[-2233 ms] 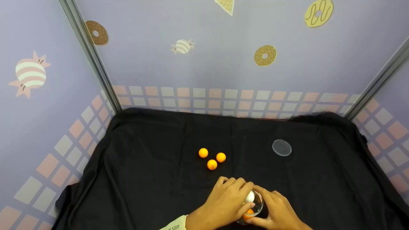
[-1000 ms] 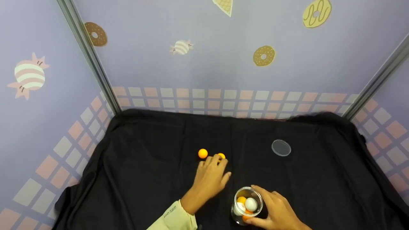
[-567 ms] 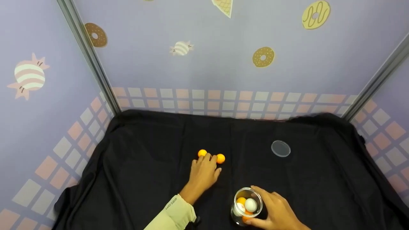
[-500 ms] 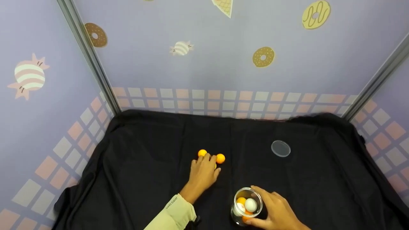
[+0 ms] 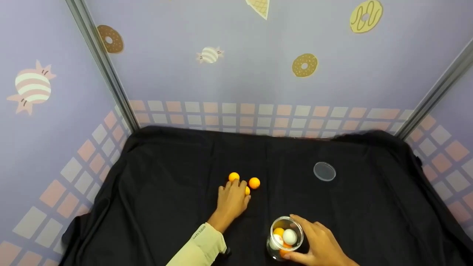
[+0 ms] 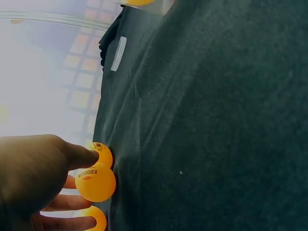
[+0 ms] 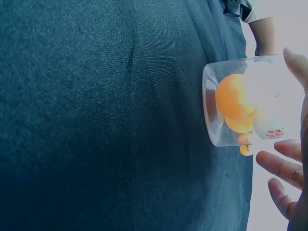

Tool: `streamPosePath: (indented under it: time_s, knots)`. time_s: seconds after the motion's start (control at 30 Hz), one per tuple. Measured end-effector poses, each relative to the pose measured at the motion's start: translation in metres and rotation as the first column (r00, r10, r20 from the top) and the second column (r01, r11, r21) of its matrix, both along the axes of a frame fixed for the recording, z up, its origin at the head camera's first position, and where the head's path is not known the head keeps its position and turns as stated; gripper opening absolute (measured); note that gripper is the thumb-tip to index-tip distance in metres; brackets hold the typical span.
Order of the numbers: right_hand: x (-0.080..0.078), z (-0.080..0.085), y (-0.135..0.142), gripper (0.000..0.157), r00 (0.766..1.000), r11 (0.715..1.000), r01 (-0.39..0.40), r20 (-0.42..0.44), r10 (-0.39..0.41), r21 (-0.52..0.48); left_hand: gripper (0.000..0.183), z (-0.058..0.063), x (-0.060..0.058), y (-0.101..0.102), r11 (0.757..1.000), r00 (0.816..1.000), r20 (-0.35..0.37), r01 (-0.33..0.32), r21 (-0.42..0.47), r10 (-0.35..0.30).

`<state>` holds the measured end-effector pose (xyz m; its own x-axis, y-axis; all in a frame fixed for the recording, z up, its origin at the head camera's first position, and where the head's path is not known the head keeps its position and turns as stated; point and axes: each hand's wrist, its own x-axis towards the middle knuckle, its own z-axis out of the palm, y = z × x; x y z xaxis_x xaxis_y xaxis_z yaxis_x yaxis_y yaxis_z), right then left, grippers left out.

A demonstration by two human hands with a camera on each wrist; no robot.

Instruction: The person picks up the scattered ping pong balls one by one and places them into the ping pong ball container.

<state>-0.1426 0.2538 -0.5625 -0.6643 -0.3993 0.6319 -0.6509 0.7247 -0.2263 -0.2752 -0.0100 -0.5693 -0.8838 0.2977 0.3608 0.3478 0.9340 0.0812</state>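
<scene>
My left hand [image 5: 231, 202] reaches over three orange ping-pong balls on the black cloth. The nearest ping-pong ball [image 6: 96, 182] lies between the thumb and the fairly straight fingers, resting on the cloth; whether they press on it is hard to tell. One ball [image 5: 234, 177] sits just beyond the fingertips, and another ball [image 5: 254, 183] lies to their right. My right hand [image 5: 320, 242] grips the side of a clear, lidless jar [image 5: 272, 252], thumb and fingers around it. Inside are orange and white ping-pong balls, including a white ball [image 5: 290, 236] near the top.
A clear round lid [image 5: 325, 171] lies flat on the black cloth [image 5: 177, 173], farther back to the right. Patterned lilac wall panels [image 5: 251, 81] enclose the back and both sides of the table.
My left hand left the jar, reached forward to the orange balls, then shifted slightly left and back, uncovering more of the nearest one. My right hand stays on the jar.
</scene>
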Motion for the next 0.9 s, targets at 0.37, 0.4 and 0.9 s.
streamPosePath:
  time_s: [0.37, 0.4, 0.9]
  knots:
    - [0.001, -0.001, 0.001, 0.099, 1.0, 1.0, 0.018, 0.021, -0.019, 0.02, 0.044, -0.007, -0.003, -0.001, 1.0, 1.0, 0.013, -0.011, -0.021, 0.012]
    - [0.001, -0.001, 0.001, 0.099, 1.0, 1.0, 0.021, 0.022, -0.021, 0.021, 0.044, -0.007, -0.003, -0.002, 1.0, 1.0, 0.012, -0.011, -0.022, 0.011]
    - [0.002, 0.001, 0.001, 0.099, 0.998, 0.999, 0.024, 0.052, -0.025, 0.023, 0.041, 0.007, 0.009, -0.001, 0.999, 1.0, 0.006, 0.022, -0.032, -0.022]
